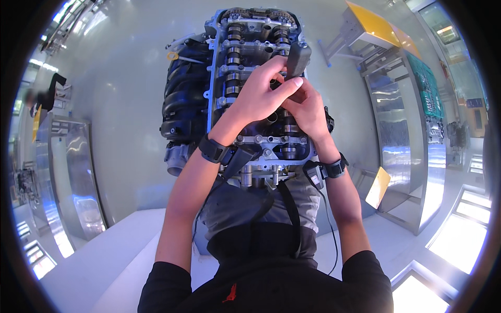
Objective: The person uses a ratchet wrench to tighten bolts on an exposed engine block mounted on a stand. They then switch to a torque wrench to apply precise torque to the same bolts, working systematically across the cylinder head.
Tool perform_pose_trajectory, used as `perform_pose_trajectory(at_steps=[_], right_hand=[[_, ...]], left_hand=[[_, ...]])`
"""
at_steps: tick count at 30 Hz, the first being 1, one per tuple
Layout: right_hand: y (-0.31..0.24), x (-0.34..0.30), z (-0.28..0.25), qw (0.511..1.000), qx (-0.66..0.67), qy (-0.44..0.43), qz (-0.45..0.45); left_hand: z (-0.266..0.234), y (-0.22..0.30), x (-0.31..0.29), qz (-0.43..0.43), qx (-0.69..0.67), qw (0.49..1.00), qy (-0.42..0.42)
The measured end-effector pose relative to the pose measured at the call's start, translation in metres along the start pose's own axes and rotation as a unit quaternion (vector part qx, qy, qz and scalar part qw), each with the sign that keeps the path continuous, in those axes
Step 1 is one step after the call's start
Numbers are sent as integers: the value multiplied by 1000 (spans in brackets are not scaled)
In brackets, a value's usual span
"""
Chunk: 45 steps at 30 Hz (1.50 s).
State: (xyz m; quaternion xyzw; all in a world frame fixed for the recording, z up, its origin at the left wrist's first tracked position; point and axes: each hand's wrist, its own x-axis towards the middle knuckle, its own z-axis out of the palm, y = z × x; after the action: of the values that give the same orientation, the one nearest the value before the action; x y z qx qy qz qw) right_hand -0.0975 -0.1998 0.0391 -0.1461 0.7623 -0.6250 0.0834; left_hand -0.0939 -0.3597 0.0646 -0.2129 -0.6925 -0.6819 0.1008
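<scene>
An engine (261, 39) with its top uncovered lies before me, its shafts and lobes in view. Over its right-hand row of lobes a dark grey tool handle (299, 58) with a small bright metal end points up toward me. My left hand (263, 93) curls around the handle's lower end, thumb laid across it. Close against that thumb, my right hand (309, 110) has its fingers bent together just below the handle. Whatever those right fingers pinch is hidden by the left thumb, as is the tool's lower part.
Black curved pipes (182, 96) run along the engine's left side. A metal bench (399, 135) carrying a green tray (425, 86) stands to the right, below a yellow-topped table (373, 23). Another metal stand (70, 167) is at the left. Wrist-worn devices trail a cable.
</scene>
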Motion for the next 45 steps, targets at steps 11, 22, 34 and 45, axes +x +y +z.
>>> perform_pose_trajectory(at_steps=[11,22,34,45], right_hand=[[-2,-7,4,999,-47,8,-10],[-1,-8,6,998,54,0,-20],[-6,-10,6,999,33,11,-18],[-2,-11,5,1000,-17,15,-7]], left_hand=[[-7,-5,-4,-14,43,999,-4],[0,-9,-4,3,-9,1000,8],[2,-3,-7,-31,16,999,-14],[4,-7,-6,26,66,997,8]])
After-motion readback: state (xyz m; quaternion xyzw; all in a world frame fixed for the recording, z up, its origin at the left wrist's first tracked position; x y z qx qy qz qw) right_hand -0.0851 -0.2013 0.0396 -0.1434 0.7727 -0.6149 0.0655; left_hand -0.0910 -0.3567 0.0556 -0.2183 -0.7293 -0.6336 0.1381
